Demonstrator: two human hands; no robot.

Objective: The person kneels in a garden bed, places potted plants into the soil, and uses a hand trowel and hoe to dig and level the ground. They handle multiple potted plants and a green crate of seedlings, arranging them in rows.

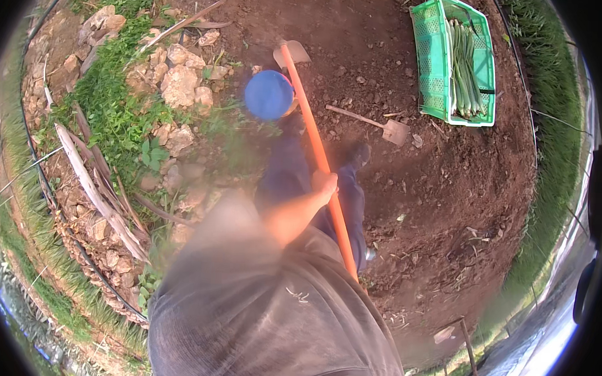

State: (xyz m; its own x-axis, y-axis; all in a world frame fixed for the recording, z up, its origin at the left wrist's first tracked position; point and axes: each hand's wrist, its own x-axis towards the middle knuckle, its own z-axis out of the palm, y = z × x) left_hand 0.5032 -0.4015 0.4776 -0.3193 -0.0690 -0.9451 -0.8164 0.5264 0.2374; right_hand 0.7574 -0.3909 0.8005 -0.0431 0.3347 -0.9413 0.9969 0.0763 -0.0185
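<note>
Head view: round blue object (268, 94) and small spade (395, 132) flank the orange-handled hoe (312, 126).

The ground (442, 187) is loose brown soil, crumbly and scattered with clods and dry bits; on it, far right, stands a green plastic crate (434, 93); to its left lies a short-handled spade (395, 132), handle pointing left; farther left sits a blue round-topped container (269, 95), with the metal blade of a hoe (294, 52) just beyond it, whether touching the soil unclear; at left, pale rocks (181, 85) and weathered wood (99, 189) lie among low green plants (109, 122).
</note>
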